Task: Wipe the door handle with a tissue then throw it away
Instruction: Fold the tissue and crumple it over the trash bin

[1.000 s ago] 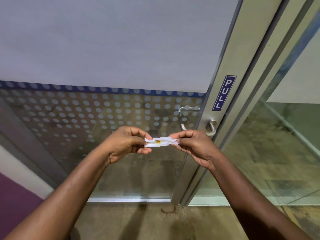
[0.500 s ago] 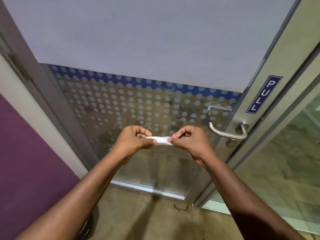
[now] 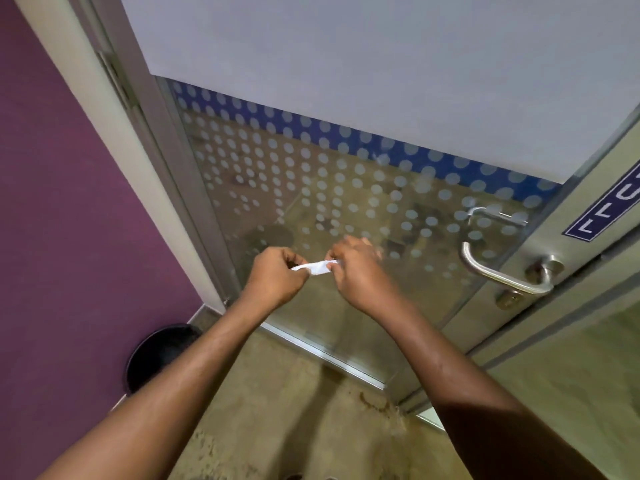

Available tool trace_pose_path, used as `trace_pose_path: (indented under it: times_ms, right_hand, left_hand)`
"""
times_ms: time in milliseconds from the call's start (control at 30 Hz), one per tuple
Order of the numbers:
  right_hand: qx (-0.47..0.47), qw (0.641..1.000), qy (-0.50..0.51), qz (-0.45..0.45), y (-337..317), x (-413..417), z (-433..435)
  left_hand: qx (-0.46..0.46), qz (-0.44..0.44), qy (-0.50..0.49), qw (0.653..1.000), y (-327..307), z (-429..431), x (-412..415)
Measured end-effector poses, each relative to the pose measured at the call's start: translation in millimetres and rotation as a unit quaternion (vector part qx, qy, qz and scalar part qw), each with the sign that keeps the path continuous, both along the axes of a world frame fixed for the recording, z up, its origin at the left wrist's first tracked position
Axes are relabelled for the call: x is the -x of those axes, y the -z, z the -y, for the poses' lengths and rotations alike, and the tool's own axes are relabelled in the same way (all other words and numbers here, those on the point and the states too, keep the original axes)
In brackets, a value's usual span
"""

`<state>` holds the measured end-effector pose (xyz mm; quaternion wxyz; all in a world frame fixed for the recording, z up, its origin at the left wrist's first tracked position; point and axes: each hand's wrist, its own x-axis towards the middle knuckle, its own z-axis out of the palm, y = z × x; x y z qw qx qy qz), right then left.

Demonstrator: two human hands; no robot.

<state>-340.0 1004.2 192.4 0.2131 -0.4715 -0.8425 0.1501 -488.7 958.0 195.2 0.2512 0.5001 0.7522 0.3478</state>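
Observation:
A small white tissue [image 3: 317,267], folded into a narrow strip, is held between both hands in front of the glass door. My left hand [image 3: 275,277] pinches its left end and my right hand [image 3: 358,271] pinches its right end. The steel door handle [image 3: 498,271] sits to the right of my hands, on the metal door frame, well apart from them. A black round bin [image 3: 156,355] stands on the floor at the lower left, against the purple wall, partly hidden by my left forearm.
The glass door [image 3: 311,185] has a frosted upper panel and a band of dots. A blue sign [image 3: 609,213] is on the door frame at right. A purple wall [image 3: 69,202] fills the left. The floor [image 3: 294,410] below is brown and speckled.
The view has swung left and down, so the handle now sits further right and the bin has come into sight. Both hands still hold the tissue, now folded narrower.

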Motion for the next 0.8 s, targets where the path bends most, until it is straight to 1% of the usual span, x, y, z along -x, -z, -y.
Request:
trace_pose_path:
  times_ms: [67, 167, 267, 333, 400, 467, 567, 667, 733, 800]
  right_hand:
    - [-0.029, 0.999, 0.029, 0.019, 8, 8, 5]
    - [-0.021, 0.998, 0.047, -0.026, 20, 28, 13]
    - [0.052, 0.993, 0.051, -0.088, 40, 56, 25]
    - [0.134, 0.981, 0.065, -0.126, 54, 74, 33]
    - [0.236, 0.955, 0.076, -0.161, 68, 100, 43]
    - [0.292, 0.938, 0.072, -0.173, 81, 127, 53]
    - [0.330, 0.929, 0.049, -0.161, 99, 169, 70]
    - [0.356, 0.921, 0.028, -0.156, 118, 214, 85]
    - [0.362, 0.917, 0.021, -0.163, 132, 242, 96]
    - [0.358, 0.918, 0.019, -0.170, 147, 277, 105]
  left_hand:
    - [0.000, 0.001, -0.046, 0.999, 8, 5, -3]
    - [-0.018, 0.035, -0.131, 0.991, 25, 15, -4]
    - [-0.046, 0.077, -0.215, 0.972, 45, 31, 2]
    - [-0.065, 0.096, -0.254, 0.960, 62, 43, 10]
    - [-0.077, 0.086, -0.289, 0.950, 82, 59, 26]
    - [-0.079, 0.058, -0.310, 0.946, 102, 74, 44]
    - [-0.086, 0.042, -0.346, 0.933, 126, 95, 75]
    - [-0.064, 0.062, -0.384, 0.919, 149, 110, 113]
    - [-0.052, 0.055, -0.402, 0.913, 163, 117, 140]
    - [-0.053, 0.037, -0.401, 0.914, 174, 126, 174]
